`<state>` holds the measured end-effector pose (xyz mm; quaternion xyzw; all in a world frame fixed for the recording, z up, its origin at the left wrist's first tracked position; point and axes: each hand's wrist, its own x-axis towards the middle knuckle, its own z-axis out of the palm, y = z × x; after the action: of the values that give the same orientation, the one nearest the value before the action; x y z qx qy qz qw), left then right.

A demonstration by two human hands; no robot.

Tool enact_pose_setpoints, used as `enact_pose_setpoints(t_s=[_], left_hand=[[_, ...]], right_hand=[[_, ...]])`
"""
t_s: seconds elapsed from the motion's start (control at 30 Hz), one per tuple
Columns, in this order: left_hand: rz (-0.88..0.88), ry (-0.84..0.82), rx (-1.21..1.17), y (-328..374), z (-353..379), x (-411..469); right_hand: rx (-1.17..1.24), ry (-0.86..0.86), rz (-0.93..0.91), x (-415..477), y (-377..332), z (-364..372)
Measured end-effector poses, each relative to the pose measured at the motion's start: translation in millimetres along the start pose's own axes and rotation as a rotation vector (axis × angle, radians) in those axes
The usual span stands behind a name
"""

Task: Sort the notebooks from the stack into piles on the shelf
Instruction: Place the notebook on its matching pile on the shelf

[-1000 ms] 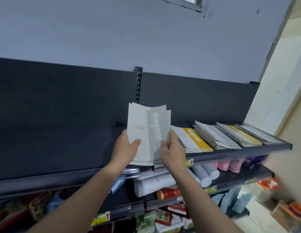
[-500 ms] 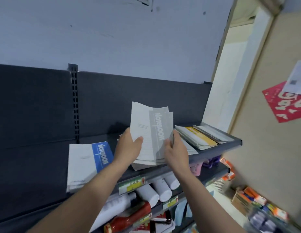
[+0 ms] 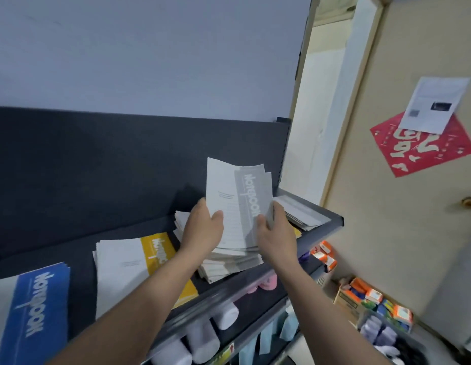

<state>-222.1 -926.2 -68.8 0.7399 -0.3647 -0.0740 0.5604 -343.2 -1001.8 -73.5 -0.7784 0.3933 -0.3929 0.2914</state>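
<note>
Both hands hold a stack of grey-striped notebooks (image 3: 238,204) tilted upright over the dark shelf (image 3: 321,234). My left hand (image 3: 201,229) grips its left edge, thumb on the front cover. My right hand (image 3: 275,233) grips the right edge. Below the held stack lies a grey pile (image 3: 229,267) on the shelf. A yellow-striped pile (image 3: 139,262) lies left of it, and a blue-striped pile (image 3: 31,312) sits at the far left. Another pile (image 3: 300,212) lies at the shelf's right end.
Lower shelves hold white bottles (image 3: 202,338) and pink items (image 3: 266,284). A beige door (image 3: 400,233) with a red poster (image 3: 424,146) stands to the right. Boxes of small packets (image 3: 371,301) sit on the floor near it.
The view has swung right along the shelf, bringing the yellow and blue piles in on the left. Both hands keep the same hold on the grey stack.
</note>
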Motion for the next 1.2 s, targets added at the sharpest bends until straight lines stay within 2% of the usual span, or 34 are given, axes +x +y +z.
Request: enact_pose_setpoints(t_s=[0.2,0.37,0.7,1.2], left_hand=[[-0.042,-0.009,-0.027,20.9,70.4,21.2],[-0.092,-0.003,0.039,35.7,129.5,38.2],[-0.148,-0.162,0.351,50.4,210.1,81.2],[-0.175,-0.256,0.819,26.0,297.3,150.3]], right_hand=[[-0.002,-0.013,0.064,55.0,50.9,-29.6],[-0.015,-0.047,0.031,98.9,92.9,-57.7],[-0.067,-0.094,0.027,178.2,164.1,-91.6],[-0.25,-0.272,-0.027,280.6,247.6,-69.7]])
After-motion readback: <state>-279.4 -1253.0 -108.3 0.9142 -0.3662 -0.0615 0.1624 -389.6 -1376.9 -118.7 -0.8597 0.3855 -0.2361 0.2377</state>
